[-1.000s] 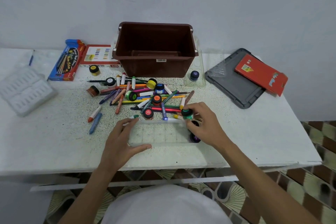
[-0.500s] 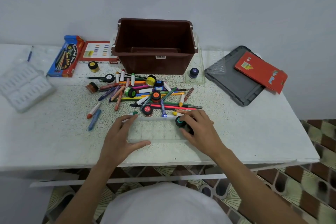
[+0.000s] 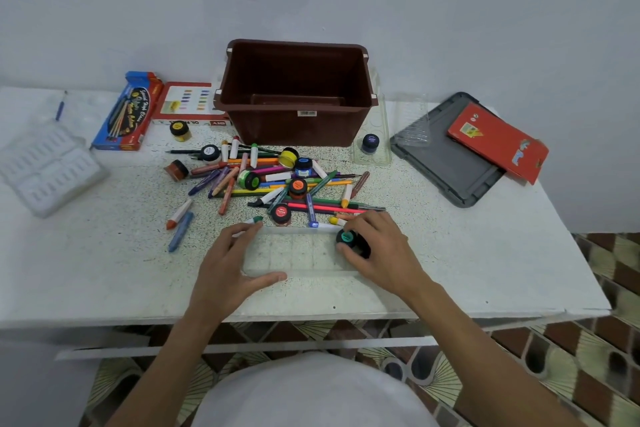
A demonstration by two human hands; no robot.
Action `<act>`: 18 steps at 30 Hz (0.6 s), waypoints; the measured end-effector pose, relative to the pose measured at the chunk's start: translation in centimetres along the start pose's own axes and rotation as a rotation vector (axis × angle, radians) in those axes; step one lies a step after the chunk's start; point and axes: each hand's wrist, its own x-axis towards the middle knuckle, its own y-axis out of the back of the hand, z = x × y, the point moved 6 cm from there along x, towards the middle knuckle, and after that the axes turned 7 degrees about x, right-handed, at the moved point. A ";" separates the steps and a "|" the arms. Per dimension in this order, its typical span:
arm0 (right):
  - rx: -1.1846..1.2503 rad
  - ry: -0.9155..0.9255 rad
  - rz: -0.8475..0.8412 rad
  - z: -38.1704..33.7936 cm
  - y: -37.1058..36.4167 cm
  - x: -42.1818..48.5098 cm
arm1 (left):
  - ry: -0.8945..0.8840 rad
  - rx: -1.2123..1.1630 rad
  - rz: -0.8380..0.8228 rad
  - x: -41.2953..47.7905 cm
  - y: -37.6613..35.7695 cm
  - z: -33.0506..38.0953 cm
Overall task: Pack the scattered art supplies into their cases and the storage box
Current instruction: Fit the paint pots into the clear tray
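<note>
While the right hand [image 3: 381,253] curls its fingers round a small black paint pot with a teal lid [image 3: 346,238] at the right end of the clear plastic compartment tray [image 3: 298,255], the left hand [image 3: 235,263] braces the tray's left end, fingers extended, grasping nothing. Step judged in hand: seating pots in the tray. Next requirement: release once the pot sits, then fetch another from the loose pile of crayons, pens and pots [image 3: 249,179] just beyond. The brown plastic storage box [image 3: 298,128] stands farther back.
</note>
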 end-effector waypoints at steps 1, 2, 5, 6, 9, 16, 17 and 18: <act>0.010 -0.002 0.006 -0.1 0.0 0.3 | 0.002 0.001 -0.002 0.0 0.0 0.0; 0.019 -0.001 0.010 -0.2 -0.1 0.8 | 0.005 0.001 -0.003 0.0 0.0 0.0; 0.055 0.006 0.007 -1.0 -0.4 2.7 | 0.009 0.000 -0.007 0.0 0.0 0.0; 0.062 0.010 -0.004 -1.3 -0.7 3.5 | 0.010 0.000 -0.010 0.0 0.0 0.0; 0.059 0.028 -0.061 -2.1 -1.6 6.0 | 0.020 0.002 -0.015 0.0 0.1 0.0; 0.038 0.005 -0.143 -2.9 -3.4 10.1 | 0.039 -0.043 -0.035 -0.1 -0.1 -0.2; 0.022 0.007 -0.156 -3.0 -3.6 10.4 | 0.046 -0.051 -0.038 -0.2 -0.2 -0.3; 0.005 0.013 -0.166 -3.1 -3.9 10.7 | 0.050 -0.053 -0.040 -0.1 -0.2 -0.4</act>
